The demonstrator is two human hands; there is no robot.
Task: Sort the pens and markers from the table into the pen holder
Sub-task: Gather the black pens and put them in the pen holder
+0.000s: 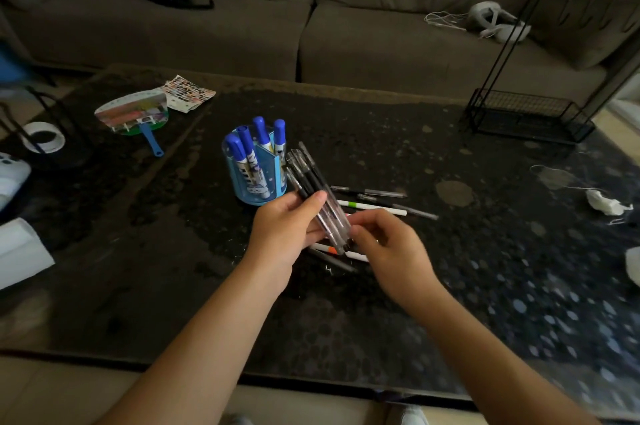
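A blue pen holder (250, 189) stands mid-table with several blue-capped markers (236, 149) upright in it. My left hand (284, 227) grips a bundle of clear black-ink pens (313, 182), tilted up toward the holder's right side. My right hand (388, 248) touches the bundle's lower end with its fingertips. More pens lie flat on the dark table (485, 251): a white pen with a green band (370, 205), dark pens (377, 193) behind it, and a white pen with an orange band (330, 249) partly hidden under my hands.
A hand fan with a blue handle (136, 113) and a sticker sheet (188, 93) lie at the back left. A tape roll (43, 137) sits far left. A black wire rack (526, 113) stands back right. Crumpled white paper (607, 204) lies right. A grey sofa (311, 9) runs behind.
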